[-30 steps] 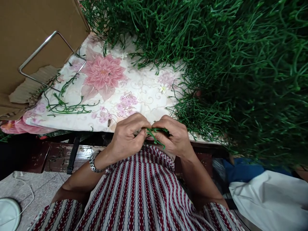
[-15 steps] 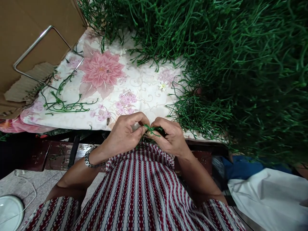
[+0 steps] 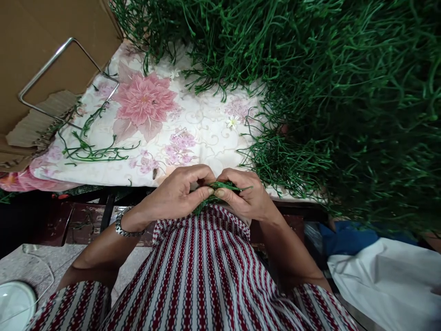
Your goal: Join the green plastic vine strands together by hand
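Observation:
My left hand [image 3: 184, 191] and my right hand [image 3: 245, 194] meet at the table's near edge, in front of the striped garment. Thumb and fingers of each are closed on thin green strands [image 3: 223, 185], which run between the two hands. One strand tip sticks out over the right fingers. More green bits hang just below the left thumb. A large heap of the same green branching strands [image 3: 303, 59] fills the right and far side of the table. A few loose strands [image 3: 99, 152] lie at the left on the flowered cloth [image 3: 210, 133].
A bent metal frame [image 3: 48, 65] stands against a cardboard box [image 3: 41, 27] at the left, above a torn cardboard piece [image 3: 51, 115]. White cloth [image 3: 386, 276] hangs at the lower right. A white round object [image 3: 15, 305] is at the lower left.
The left wrist has shifted slightly left and the left hand lies flatter. The thumbs are closer together, and the green strands now extend further over the right hand.

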### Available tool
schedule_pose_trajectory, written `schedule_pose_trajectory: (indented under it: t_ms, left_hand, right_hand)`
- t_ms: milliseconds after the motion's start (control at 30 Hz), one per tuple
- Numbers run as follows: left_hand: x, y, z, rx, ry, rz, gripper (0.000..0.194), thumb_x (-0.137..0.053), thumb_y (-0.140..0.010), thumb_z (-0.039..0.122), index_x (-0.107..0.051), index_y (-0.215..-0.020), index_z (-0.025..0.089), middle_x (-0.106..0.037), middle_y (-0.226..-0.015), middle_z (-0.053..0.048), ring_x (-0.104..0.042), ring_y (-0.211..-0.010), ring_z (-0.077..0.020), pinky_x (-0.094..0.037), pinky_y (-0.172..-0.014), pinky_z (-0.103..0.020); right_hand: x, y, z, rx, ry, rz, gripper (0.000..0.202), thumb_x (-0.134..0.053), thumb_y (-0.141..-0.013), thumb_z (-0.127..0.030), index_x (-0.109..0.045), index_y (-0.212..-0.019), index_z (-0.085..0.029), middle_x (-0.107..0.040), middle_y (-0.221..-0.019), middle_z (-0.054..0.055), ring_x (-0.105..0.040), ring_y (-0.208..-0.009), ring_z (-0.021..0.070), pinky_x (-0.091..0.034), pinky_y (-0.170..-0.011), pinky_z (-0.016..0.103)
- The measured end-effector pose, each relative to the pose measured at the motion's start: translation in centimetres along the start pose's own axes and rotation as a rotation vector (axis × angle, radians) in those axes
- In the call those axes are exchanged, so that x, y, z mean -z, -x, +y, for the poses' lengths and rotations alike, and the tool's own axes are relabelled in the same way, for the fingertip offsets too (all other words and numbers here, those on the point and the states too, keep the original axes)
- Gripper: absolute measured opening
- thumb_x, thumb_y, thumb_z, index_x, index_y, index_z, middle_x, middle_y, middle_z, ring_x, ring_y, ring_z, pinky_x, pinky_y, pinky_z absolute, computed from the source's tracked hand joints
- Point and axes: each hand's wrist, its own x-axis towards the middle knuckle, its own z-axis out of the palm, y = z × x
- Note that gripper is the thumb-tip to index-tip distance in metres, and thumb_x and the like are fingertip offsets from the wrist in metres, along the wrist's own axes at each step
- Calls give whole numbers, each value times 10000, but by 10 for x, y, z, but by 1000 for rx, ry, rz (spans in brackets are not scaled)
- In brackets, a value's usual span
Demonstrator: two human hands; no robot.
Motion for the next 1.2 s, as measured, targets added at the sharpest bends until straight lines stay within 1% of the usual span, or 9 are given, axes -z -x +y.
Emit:
schedule_pose_trajectory:
  t_ms: [167,267,367,533,700,767,867,1000,1200]
  left_hand:
    - [3,0,-11,-14,212,-169,126,-530,-807,239,-458,-750,153,-395,-668,42,-357,-574,-67,-302,-508,-191]
    - [10,-1,-8,-74,79,-306,129,-495,-799,156,-443,-681,152,-383,-617,45,-346,-561,-69,-295,-522,-200]
    - [16,-2,-2,-143,-90,-456,147,-448,-780,74,-430,-658,154,-376,-597,44,-355,-558,-72,-304,-546,-209]
    - [17,-1,2,-209,-240,-506,158,-419,-780,44,-457,-672,152,-446,-638,22,-414,-608,-87,-333,-594,-222]
    - [20,-1,-3,-180,-217,-590,180,-422,-794,55,-528,-678,143,-487,-616,13,-450,-595,-92,-345,-572,-222]
    - [22,-2,-5,-112,-120,-480,164,-455,-806,91,-567,-695,136,-521,-619,8,-459,-572,-85,-351,-545,-209]
    - [20,-5,-9,-43,47,-159,112,-549,-795,173,-604,-708,128,-548,-620,8,-464,-550,-79,-361,-517,-198]
    - [7,-8,-14,-165,128,181,81,-635,-757,226,-629,-746,146,-577,-694,-16,-523,-679,-115,-417,-614,-232]
    - [-14,-5,-18,-245,79,462,33,-610,-776,180,-607,-747,165,-537,-702,-12,-495,-670,-109,-407,-597,-239]
  right_hand:
    - [-2,1,-1,31,-56,-44,227,-512,-859,-316,-493,-717,-140,-413,-591,-48,-362,-519,49,-286,-503,179]
    - [1,0,0,59,-170,-224,255,-495,-872,-339,-489,-708,-144,-379,-570,-60,-331,-495,43,-283,-487,168]
    - [5,-2,3,100,-200,-411,257,-462,-891,-343,-541,-774,-130,-463,-624,-31,-412,-545,53,-328,-531,171]
    - [8,-4,6,151,-180,-511,247,-429,-909,-314,-570,-841,-122,-570,-720,28,-510,-661,88,-382,-626,200]
    - [21,-4,1,213,-138,-597,289,-367,-925,-294,-532,-738,-150,-518,-653,7,-479,-629,93,-374,-614,203]
    - [28,-6,-1,178,-93,-506,275,-389,-921,-306,-514,-728,-155,-490,-640,-4,-457,-603,86,-357,-592,199]
    - [28,-10,0,93,-31,-270,247,-401,-917,-335,-513,-797,-151,-510,-706,16,-473,-645,93,-365,-612,209]
    - [8,-11,2,-62,-26,0,197,-403,-915,-325,-499,-856,-163,-493,-667,-15,-444,-568,80,-357,-548,198]
    - [-14,-6,-1,-121,-130,126,177,-470,-889,-280,-532,-992,-150,-569,-766,-7,-515,-665,72,-400,-610,164]
